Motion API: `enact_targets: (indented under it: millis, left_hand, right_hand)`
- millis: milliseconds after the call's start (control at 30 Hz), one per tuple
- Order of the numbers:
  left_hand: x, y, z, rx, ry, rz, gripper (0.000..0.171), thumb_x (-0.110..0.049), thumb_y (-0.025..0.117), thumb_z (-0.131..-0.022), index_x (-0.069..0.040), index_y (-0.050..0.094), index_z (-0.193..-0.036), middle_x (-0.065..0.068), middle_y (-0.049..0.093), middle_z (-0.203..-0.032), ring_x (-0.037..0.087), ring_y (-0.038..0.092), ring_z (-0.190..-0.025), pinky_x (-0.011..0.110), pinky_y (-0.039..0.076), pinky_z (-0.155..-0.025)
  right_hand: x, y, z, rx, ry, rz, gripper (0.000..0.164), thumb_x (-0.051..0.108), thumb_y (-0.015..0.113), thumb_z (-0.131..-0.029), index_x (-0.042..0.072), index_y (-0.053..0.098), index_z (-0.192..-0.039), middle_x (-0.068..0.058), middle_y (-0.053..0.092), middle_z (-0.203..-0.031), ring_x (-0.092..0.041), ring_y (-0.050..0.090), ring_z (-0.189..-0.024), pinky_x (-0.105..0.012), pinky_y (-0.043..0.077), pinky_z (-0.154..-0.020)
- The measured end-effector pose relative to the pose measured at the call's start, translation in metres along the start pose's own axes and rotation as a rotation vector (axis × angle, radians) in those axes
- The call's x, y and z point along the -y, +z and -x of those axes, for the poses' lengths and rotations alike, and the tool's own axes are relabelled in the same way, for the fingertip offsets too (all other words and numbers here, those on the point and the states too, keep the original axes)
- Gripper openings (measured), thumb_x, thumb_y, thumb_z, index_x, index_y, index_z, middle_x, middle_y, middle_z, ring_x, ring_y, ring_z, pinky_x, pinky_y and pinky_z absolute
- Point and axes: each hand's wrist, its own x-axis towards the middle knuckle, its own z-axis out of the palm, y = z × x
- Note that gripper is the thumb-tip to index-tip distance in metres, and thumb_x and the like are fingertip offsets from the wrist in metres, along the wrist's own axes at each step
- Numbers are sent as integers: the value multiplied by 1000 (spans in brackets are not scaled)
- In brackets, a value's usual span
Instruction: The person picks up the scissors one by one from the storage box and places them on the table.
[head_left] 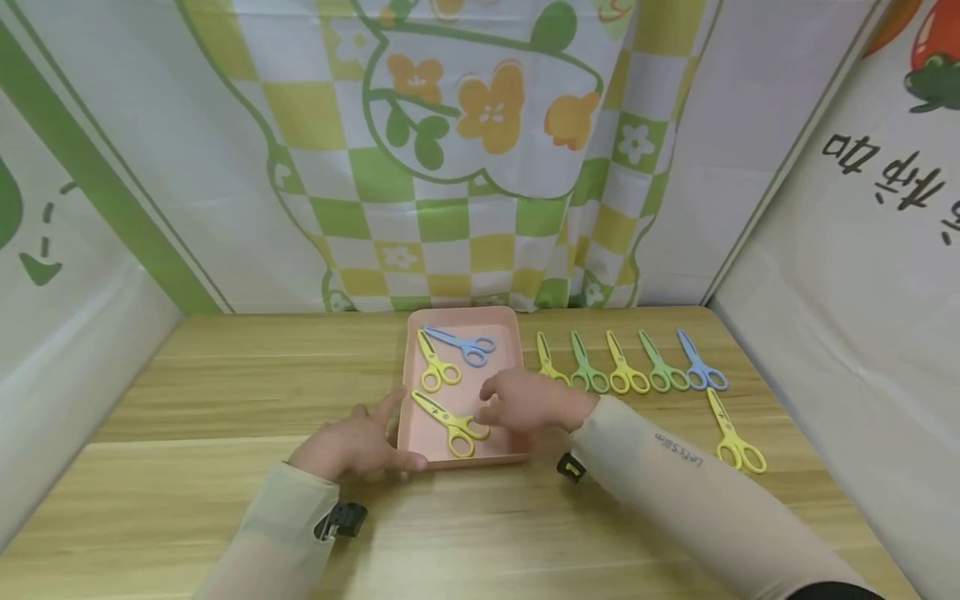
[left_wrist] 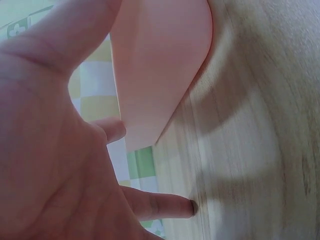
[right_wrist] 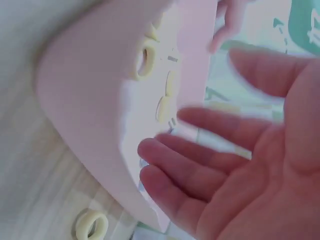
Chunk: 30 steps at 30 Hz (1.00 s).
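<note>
A shallow pink tray (head_left: pixel 501 333) holds a pair of blue scissors (head_left: pixel 463 342) and two pairs of yellow scissors, one at its left side (head_left: pixel 432 360) and one near the front (head_left: pixel 450 421). My left hand (head_left: pixel 352 446) is at the tray's left front corner, its fingers spread and fairly straight, touching the rim; the left wrist view shows the thumb along the tray wall (left_wrist: pixel 150 65). Over the tray's right side hovers my right hand (head_left: pixel 532 398), near the front yellow scissors' handle. In the right wrist view its loosely bent fingers (right_wrist: pixel 170 160) hold nothing.
Right of the tray, several yellow, green and blue scissors (head_left: pixel 622 371) stand in a row on the wooden table (head_left: pixel 262 392), blades pointing away. Another yellow pair (head_left: pixel 731 437) lies nearer at the right. A checkered curtain (head_left: pixel 442 221) hangs behind the table.
</note>
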Motion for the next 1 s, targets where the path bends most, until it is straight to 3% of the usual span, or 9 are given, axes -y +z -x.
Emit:
enact_targets:
  millis: [67,133,200,300,500,633,867,1000]
  left_hand:
    - [2,0,-1,-1,-1,-2,129,-77,71,-67,-25,2,-162,48,17,-147,64,37,-125,76,17,-104]
    - [3,0,-1,0,-3,-2,129,-77,72,-67,-24,2,-162,49,18,-146,65,36,-125,77,18,-103]
    - [3,0,-1,-1,-3,-1,129,-77,72,-67,-24,2,-162,49,18,-146,66,36,-125,77,18,-103]
    - [1,0,-1,-5,1,0,127,-75,72,-69,-23,4,-162,49,18,-146,66,36,-125,77,19,-103]
    - [0,0,0,-19,10,4,127,-75,73,-68,-22,6,-162,49,19,-145,65,37,-124,76,17,-104]
    - [-2,-2,2,-6,3,-10,126,-75,72,-70,-23,4,-162,49,19,-146,63,39,-125,75,16,-106]
    - [-3,-2,1,-21,24,-16,126,-74,72,-70,-20,5,-162,51,19,-143,66,37,-124,77,17,-103]
    - [-3,-1,1,-21,28,-17,126,-73,73,-70,-19,5,-162,52,19,-143,66,34,-126,78,14,-103]
  right_hand:
    - [0,-7,-10,-15,80,-75,28,31,65,-97,5,73,-99,-3,69,-88,-15,63,-79,-33,53,-72]
    - [1,-12,-20,-15,133,-96,29,29,68,-95,7,68,-77,0,59,-68,-14,54,-60,-30,47,-58]
    - [5,-15,-28,2,197,-86,31,29,71,-92,9,61,-71,0,53,-64,-14,49,-58,-29,43,-56]
    - [11,-13,-38,47,251,48,28,29,74,-88,10,61,-73,-1,54,-73,-16,50,-66,-30,44,-61]
    - [24,-6,-52,150,265,298,22,25,81,-81,9,65,-84,-2,61,-85,-18,55,-76,-30,48,-68]
    - [31,-3,-53,149,297,319,22,23,84,-80,10,67,-87,-1,62,-88,-19,57,-81,-30,49,-72]
    - [31,0,-51,131,292,354,19,21,80,-83,10,66,-88,-3,61,-89,-19,57,-78,-30,49,-67]
    - [32,2,-52,146,306,324,20,21,81,-83,10,67,-92,-2,62,-89,-20,58,-78,-31,50,-67]
